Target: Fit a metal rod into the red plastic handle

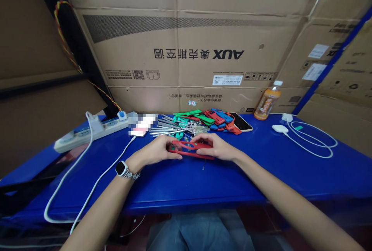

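Between my two hands is a red plastic frame-like piece (190, 153), held just above the blue table near its middle. My left hand (162, 149) grips its left end, fingers behind and thumb in front. Around the right end my right hand (213, 147) is closed, with the thumb along the near side. Just beyond the hands lie a pile of silvery metal strips (165, 127) and some teal pieces (180, 121). Green plastic pieces (188, 113) and a heap of red and blue plastic pieces (219, 118) lie behind my right hand.
A phone (242, 122) lies right of the heap, and an orange drink bottle (267, 101) stands farther right. White charger cable (314, 138) loops over the right side. A power strip (95, 130) and white cables (100, 177) occupy the left. Cardboard (197, 30) walls the back.
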The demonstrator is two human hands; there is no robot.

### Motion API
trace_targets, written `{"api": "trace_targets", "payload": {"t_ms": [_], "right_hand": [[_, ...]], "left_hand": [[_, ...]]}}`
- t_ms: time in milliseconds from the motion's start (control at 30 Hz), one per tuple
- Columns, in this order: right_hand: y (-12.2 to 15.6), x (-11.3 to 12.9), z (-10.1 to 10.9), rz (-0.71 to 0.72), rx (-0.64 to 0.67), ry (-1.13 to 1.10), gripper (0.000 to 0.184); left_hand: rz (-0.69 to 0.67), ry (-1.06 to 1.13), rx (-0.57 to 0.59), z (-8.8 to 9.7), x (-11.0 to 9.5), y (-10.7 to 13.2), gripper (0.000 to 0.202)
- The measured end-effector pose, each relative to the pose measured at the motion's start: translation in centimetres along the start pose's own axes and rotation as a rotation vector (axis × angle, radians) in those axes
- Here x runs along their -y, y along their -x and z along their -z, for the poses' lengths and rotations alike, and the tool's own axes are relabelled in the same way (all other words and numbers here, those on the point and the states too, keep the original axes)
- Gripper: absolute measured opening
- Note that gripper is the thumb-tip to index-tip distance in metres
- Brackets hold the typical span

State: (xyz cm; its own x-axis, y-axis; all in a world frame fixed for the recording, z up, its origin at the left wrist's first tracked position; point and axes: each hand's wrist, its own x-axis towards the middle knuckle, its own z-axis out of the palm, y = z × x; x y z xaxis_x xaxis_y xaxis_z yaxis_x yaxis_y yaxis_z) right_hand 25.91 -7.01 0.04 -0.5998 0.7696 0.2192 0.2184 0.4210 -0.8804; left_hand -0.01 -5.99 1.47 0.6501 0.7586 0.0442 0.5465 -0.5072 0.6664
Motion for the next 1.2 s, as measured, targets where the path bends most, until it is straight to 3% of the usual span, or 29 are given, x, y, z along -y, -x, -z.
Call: {"api": "trace_targets", "payload": {"t_ms": [200,300,433,500,633,700,833,900,1067,1200], "right_hand": [[-0.6,-1.1,0.4,-0.056,-0.203,-0.077,0.036],[-0.9,-1.2,0.3,-0.071,-0.202,-0.078,0.037],[-1.0,-1.0,-0.1,-0.132,-0.209,-0.171,0.043],[-1.0,-1.0,-0.5,-0.155,-0.216,-0.229,0.047],[-1.2,-1.2,-1.1,-0.140,-0.185,-0.260,0.045],[-1.2,-1.3,-1.0,-0.122,-0.222,-0.217,0.042],[-1.2,-1.5,-0.1,-0.076,-0.379,-0.049,0.032],[-1.6,-1.9,0.7,-0.077,-0.438,0.021,0.030],[-4.1,-2.4,3.4,-0.089,-0.515,0.408,0.030],[-6.7,-2.5,5.2,-0.208,-0.414,0.771,0.023]], "left_hand": [[-0.025,-0.095,-0.038,-0.4,-0.2,0.6,0.053],[-0.061,-0.176,-0.102,-0.5,-0.4,0.8,0.052],[-0.177,-0.259,-0.347,-0.8,-0.8,0.5,0.030],[-0.244,-0.333,-0.466,-0.9,-1.0,0.3,0.029],[-0.323,-0.416,-0.433,-1.3,-1.2,0.0,0.043],[-0.320,-0.412,-0.427,-1.4,-1.2,0.0,0.041],[-0.371,-0.401,-0.533,-1.3,-1.6,0.5,0.025],[-0.419,-0.380,-0.504,-1.4,-2.2,0.7,0.023],[-0.400,-0.313,-0.127,-2.3,-2.7,0.8,0.043],[-0.324,-0.369,-0.050,-2.7,-1.8,0.5,0.040]]}}
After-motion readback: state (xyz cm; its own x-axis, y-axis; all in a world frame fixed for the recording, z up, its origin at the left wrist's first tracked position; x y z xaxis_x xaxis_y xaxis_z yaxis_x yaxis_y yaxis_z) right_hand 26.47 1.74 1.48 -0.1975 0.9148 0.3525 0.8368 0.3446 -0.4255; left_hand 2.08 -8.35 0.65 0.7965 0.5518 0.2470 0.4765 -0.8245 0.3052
